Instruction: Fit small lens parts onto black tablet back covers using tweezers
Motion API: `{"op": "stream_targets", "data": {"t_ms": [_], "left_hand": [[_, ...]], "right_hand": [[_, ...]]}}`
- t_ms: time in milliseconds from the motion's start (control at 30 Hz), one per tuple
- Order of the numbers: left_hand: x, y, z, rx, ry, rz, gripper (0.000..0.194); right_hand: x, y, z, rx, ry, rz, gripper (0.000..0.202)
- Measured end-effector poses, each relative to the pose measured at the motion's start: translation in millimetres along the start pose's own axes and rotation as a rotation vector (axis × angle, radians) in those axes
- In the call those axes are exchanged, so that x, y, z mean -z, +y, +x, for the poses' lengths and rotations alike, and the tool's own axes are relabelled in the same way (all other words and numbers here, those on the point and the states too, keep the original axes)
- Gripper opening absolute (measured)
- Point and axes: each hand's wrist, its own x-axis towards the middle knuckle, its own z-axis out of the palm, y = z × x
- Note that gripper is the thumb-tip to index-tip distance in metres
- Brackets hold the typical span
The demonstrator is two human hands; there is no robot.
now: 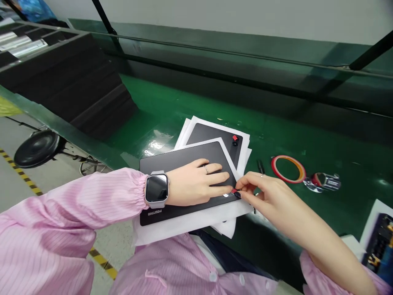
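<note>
1. Green matting covers the workbench (pixel 190 106) across the middle of the frame, with a dark stepped rack (pixel 76 90) at upper left.
2. At lower centre, a dark tablet (pixel 184 164) is laid back-up on white sheets (pixel 190 223); a second tablet (pixel 215 137) lies just behind it on its own sheet.
3. The left hand (pixel 196 182) is pressed flat on the near tablet, fingers together; a watch (pixel 157 189) is worn at its wrist, next to a pink sleeve (pixel 76 213).
4. The right hand (pixel 260 190) is closed in a pinch on a small red tab (pixel 234 191) at the tablet's right corner.
5. A tape roll (pixel 287 168) and a metal tool (pixel 325 181) are seen at right, well apart from the hands.
</note>
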Motion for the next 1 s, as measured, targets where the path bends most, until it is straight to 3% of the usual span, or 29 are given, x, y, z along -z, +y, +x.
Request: {"op": "stream_targets", "data": {"t_ms": [200, 333, 600, 800, 1000], "left_hand": [[1.3, 0, 0, -0.008, -0.004, 0.03, 0.039], [0.0, 1, 0, -0.018, -0.01, 0.049, 0.04], [-7.1, 1, 0, -0.015, 0.032, 0.075, 0.039], [-11.0, 3, -2, -0.011, 0.061, 0.083, 0.039], [-9.6, 1, -3, -0.009, 0.037, 0.07, 0.042]], "right_hand": [[12, -4, 12, 0.083, -0.079, -0.053, 0.023], [16, 2, 18, 0.229, -0.135, -0.19, 0.023], [7, 12, 7, 0.596, -0.02, -0.495, 0.021], [-5, 21, -8, 0.64, 0.122, -0.546, 0.021], [1, 37, -19, 0.565, 0.213, -0.299, 0.014]]}}
